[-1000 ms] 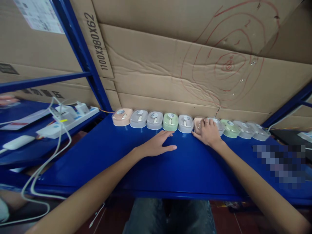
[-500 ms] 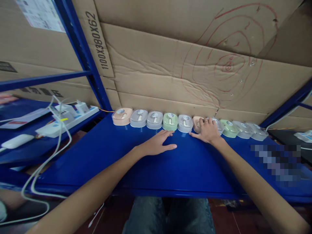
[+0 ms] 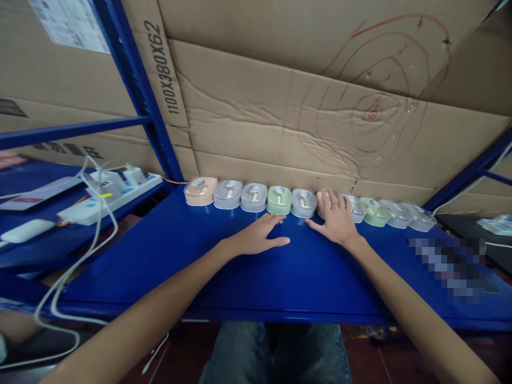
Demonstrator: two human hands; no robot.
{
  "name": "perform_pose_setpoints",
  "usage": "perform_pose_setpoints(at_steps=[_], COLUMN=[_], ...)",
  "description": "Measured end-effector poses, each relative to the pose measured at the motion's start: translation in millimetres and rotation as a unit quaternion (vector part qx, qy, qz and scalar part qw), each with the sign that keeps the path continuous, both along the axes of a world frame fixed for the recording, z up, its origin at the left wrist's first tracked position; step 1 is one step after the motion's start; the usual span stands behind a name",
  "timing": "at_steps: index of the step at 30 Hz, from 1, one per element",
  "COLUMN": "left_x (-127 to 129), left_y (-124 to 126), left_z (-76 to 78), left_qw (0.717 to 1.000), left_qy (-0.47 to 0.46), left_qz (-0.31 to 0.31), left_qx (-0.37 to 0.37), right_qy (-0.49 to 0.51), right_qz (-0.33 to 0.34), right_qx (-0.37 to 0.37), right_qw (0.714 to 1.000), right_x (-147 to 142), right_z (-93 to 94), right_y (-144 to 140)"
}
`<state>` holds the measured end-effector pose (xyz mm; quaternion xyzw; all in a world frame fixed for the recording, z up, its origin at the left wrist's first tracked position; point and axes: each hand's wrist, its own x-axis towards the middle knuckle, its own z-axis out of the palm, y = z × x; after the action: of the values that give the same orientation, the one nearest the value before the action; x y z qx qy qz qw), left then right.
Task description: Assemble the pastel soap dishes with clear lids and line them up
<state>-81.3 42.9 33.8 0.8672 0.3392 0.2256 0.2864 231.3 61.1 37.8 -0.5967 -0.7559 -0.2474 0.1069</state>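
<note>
10 rounded peach, grey and green plastic cases (image 3: 304,205) stand in 1 row. The right hand (image 3: 339,220), fingers spread, partly covers the peach case (image 3: 320,204) 6th from left. The left hand (image 3: 259,234), thumb spread apart, is just before a green case (image 3: 279,201). Beneath is a glossy blue shelf (image 3: 256,288); behind, a brown cardboard sheet (image 3: 240,117).

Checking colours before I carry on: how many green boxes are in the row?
2. One green box, fourth from left, just beyond the left hand; another green box, third from right. The right hand partly hides boxes between them; no green shows there.
</note>
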Motion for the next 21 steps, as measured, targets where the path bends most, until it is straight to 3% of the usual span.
perform_pose_setpoints(at_steps=[4,6,9,16,21], left_x=[-1,-2,-4,6,13], left_y=[0,0,3,-2,-11], left_z=[0.4,0.5,-2.1,-10.7,-6.9], left_qw=[1.0,1.0,1.0,0.996,0.997], left_qy=[0.006,0.009,0.0,-0.039,-0.03], left_qz=[0.005,0.009,0.012,0.032,0.015], left_qx=[-0.003,-0.004,0.006,0.07,0.068], right_qy=[-0.003,0.013,0.051,0.166,0.191], right_qz=[0.119,0.146,0.148,0.126,0.143], right_qx=[-0.041,-0.061,-0.059,-0.006,-0.003], right_qw=[0.992,0.987,0.986,0.978,0.971], right_x=[-22,-29,-33,-25,-19], right_z=[-3.4,-8.2,-13.2,-12.1,-14.8], right_y=[-5,-8,-24,-91,-92])
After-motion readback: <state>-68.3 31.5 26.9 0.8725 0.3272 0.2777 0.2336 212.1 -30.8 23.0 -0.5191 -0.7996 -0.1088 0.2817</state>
